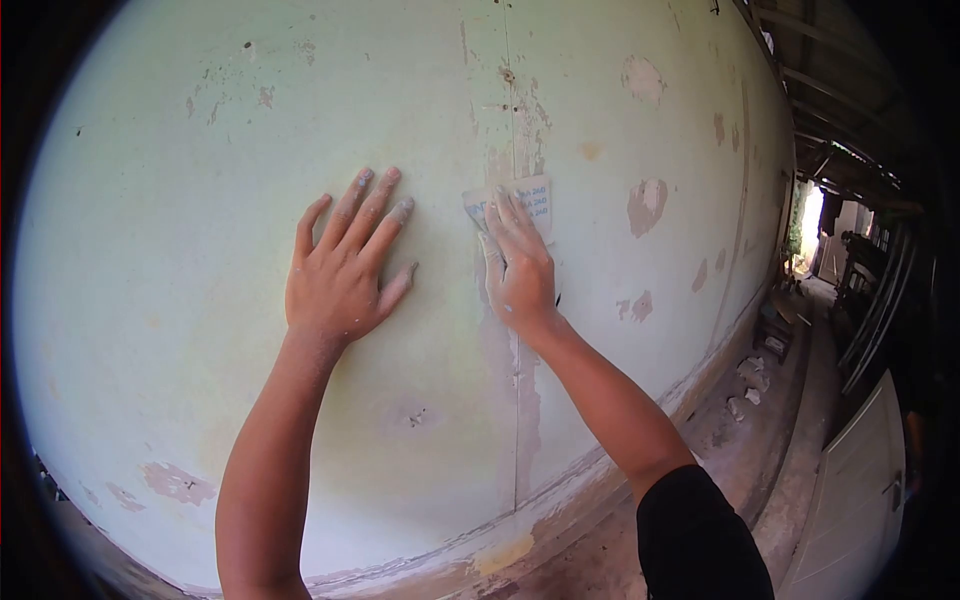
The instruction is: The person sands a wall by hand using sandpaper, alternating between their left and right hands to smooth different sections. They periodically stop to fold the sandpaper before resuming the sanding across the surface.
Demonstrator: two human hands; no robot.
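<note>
A pale green wall (400, 110) with worn, flaking paint fills most of the view. My left hand (345, 275) lies flat against it, fingers spread and dusty at the tips, with nothing in them. To the right, my right hand (522, 280) holds a sheet of sandpaper (536, 196) to the wall, its printed backing facing me. The sandpaper's lower part is hidden under my fingers and palm. It covers part of a vertical seam (516, 420), along which the paint is scraped to a greyish strip.
Bare patches (647, 205) mark the wall on the right. Along its foot runs a rough ledge (510, 550). Rubble pieces (750, 380) lie on the floor of a narrow passage, where a pale door (845, 490) leans at the lower right and long poles (880, 310) stand behind.
</note>
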